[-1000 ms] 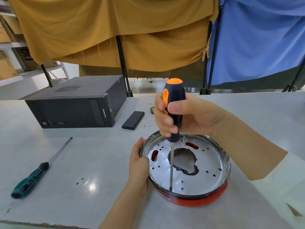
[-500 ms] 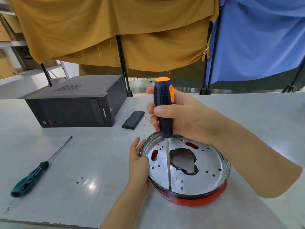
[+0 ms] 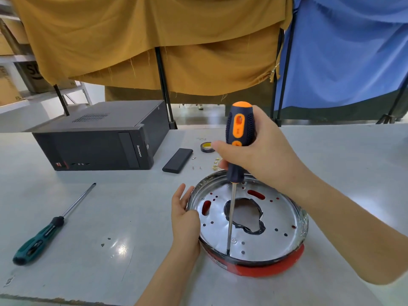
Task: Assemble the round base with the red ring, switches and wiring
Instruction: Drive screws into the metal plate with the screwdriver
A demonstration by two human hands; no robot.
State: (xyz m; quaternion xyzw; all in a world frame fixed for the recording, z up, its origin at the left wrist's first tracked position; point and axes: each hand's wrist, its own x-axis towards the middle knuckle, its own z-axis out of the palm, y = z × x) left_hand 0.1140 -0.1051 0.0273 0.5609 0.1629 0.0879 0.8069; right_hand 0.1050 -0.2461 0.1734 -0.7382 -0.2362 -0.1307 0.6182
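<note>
Orange-and-black screwdriver [image 3: 238,142]: we're gripping its handle in our right hand [image 3: 258,151], tip standing in the round base [image 3: 276,215] near its front rim. Left hand [image 3: 184,215], fingers relaxed, is steadying the base's left edge. Red ring [image 3: 276,267] is showing underneath. Black computer [image 3: 99,138] far-left is reading "lenovo".

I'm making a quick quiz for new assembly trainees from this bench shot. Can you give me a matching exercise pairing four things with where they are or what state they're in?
Things:
1. orange screwdriver
2. green screwdriver
3. round base
4. black tape roll

Places or states:
A. lies untouched at the table's left
B. steadied at its rim by the left hand
C. gripped upright in the right hand
D. lies near the loose screws behind the base

Pairs: 1-C, 2-A, 3-B, 4-D
</note>
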